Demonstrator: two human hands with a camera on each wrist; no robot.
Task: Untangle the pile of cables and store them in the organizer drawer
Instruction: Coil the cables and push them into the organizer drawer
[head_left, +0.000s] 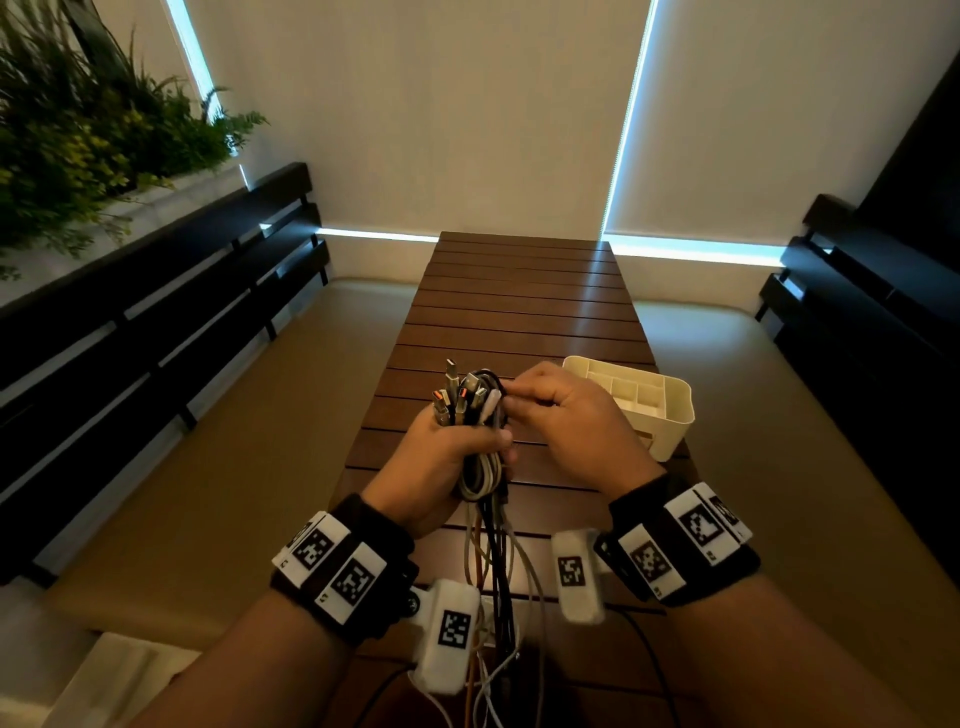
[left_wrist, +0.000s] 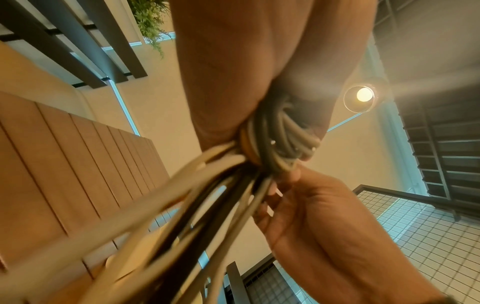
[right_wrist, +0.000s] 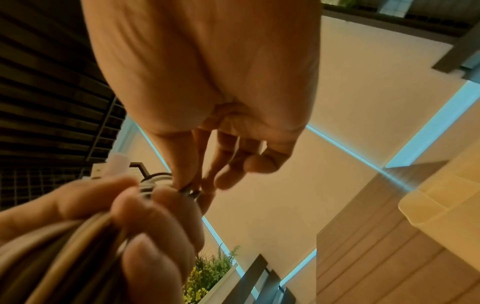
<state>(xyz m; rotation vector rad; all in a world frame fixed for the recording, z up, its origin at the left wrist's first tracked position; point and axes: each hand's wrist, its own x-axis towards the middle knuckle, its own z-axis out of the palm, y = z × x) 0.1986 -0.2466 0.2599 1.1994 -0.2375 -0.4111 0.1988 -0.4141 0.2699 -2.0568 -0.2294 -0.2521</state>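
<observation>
Left hand (head_left: 441, 467): closed in a fist round the cable bundle (head_left: 480, 467), held above the near part of the slatted table (head_left: 519, 312).
Right hand (head_left: 566, 415): a black cable loop (right_wrist: 191, 192) is pinched at the bundle's top.
Organizer drawer (head_left: 670, 410): on the table, right of the hands.

The table (head_left: 519, 312) is slatted, semi-glossy brown wood; the organizer (head_left: 670, 415) smooth cream plastic; cable plugs (head_left: 452, 371) shiny metal.

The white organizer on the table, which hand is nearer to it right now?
Right. The right hand is just beside the white organizer, pinching a black cable at the bundle's top. The left hand grips the cable bundle farther away.
</observation>
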